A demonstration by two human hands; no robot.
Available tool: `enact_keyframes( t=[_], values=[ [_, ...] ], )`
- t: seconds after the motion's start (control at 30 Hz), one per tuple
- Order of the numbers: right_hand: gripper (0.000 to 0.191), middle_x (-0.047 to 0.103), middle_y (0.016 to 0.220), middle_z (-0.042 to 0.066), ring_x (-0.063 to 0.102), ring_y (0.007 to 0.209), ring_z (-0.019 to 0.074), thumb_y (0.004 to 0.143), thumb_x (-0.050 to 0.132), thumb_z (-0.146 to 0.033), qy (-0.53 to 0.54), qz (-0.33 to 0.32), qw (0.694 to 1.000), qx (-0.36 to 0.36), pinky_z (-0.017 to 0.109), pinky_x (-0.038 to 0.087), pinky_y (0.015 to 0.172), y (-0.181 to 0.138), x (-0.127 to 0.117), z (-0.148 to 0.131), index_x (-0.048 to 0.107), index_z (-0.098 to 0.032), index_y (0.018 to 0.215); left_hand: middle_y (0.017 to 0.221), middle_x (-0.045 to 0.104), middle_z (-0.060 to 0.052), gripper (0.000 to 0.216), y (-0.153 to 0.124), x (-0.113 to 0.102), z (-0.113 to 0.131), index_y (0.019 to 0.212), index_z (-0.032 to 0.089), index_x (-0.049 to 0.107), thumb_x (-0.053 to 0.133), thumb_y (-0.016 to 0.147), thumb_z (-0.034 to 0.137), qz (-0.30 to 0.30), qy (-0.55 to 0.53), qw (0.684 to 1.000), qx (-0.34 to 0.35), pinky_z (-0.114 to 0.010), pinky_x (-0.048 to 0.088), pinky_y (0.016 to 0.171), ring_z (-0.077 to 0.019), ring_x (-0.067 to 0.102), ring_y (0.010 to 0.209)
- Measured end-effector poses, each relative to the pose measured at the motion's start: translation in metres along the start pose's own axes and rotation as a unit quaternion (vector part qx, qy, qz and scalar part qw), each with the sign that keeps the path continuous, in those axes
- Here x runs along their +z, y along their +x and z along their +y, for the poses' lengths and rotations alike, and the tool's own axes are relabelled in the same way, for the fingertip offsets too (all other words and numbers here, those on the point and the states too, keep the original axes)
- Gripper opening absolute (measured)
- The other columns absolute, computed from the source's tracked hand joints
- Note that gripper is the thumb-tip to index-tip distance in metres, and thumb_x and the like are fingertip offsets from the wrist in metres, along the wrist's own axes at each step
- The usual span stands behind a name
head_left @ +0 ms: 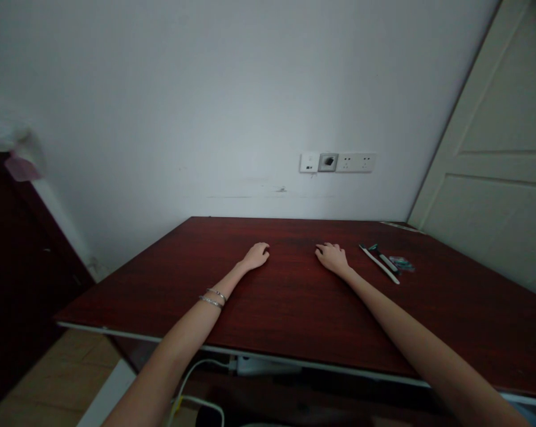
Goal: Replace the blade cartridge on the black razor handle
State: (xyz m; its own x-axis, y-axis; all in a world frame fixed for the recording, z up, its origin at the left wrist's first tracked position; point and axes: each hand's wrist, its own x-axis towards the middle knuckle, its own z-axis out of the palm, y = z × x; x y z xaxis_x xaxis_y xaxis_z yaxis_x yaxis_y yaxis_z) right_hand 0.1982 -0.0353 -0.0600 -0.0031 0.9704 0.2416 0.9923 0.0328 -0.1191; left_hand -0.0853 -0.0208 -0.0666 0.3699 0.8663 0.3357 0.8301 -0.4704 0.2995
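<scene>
Both my hands rest palm down on a dark red wooden table (294, 308). My left hand (256, 256) lies flat near the table's middle with its fingers loosely curled, holding nothing; two thin bracelets (213, 296) circle that forearm. My right hand (332, 257) lies flat a little to the right, fingers spread on the wood, also holding nothing. Just right of it lie a long white stick-like tool (380, 265), a dark pen-like item with a green tip (380, 254) and a small bluish packet (402, 263).
A white wall with a row of sockets (338, 162) stands behind the table. A pale door (499, 178) is on the right, dark furniture (18, 267) on the left. A white power strip (261, 366) and cable hang under the table's front edge.
</scene>
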Motion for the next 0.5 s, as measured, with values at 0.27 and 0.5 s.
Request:
enact_keyframes(
  t=[0.27, 0.5],
  values=[
    [0.045, 0.043, 0.135, 0.011, 0.036, 0.121, 0.0315, 0.088, 0.032, -0.036, 0.018, -0.014, 1.000, -0.004, 0.045, 0.031, 0.093, -0.0011, 0.0001, 0.0029, 0.050, -0.023, 0.127, 0.118, 0.056, -0.013, 0.035, -0.0031, -0.0058, 0.0009, 0.113, 0.011, 0.054, 0.038, 0.083, 0.021, -0.019, 0.009, 1.000, 0.017, -0.034, 0.037, 0.097, -0.0221, 0.049, 0.113],
    [0.045, 0.044, 0.134, 0.012, 0.036, 0.122, 0.0315, 0.087, 0.033, -0.035, 0.032, -0.010, 0.999, -0.003, 0.045, 0.030, 0.095, 0.0002, 0.0015, 0.0043, 0.051, -0.023, 0.127, 0.120, 0.055, -0.013, 0.035, -0.0050, -0.0096, 0.0058, 0.113, 0.011, 0.054, 0.037, 0.084, 0.021, -0.026, 0.015, 0.999, 0.016, -0.034, 0.035, 0.099, -0.0224, 0.047, 0.116]
  ],
)
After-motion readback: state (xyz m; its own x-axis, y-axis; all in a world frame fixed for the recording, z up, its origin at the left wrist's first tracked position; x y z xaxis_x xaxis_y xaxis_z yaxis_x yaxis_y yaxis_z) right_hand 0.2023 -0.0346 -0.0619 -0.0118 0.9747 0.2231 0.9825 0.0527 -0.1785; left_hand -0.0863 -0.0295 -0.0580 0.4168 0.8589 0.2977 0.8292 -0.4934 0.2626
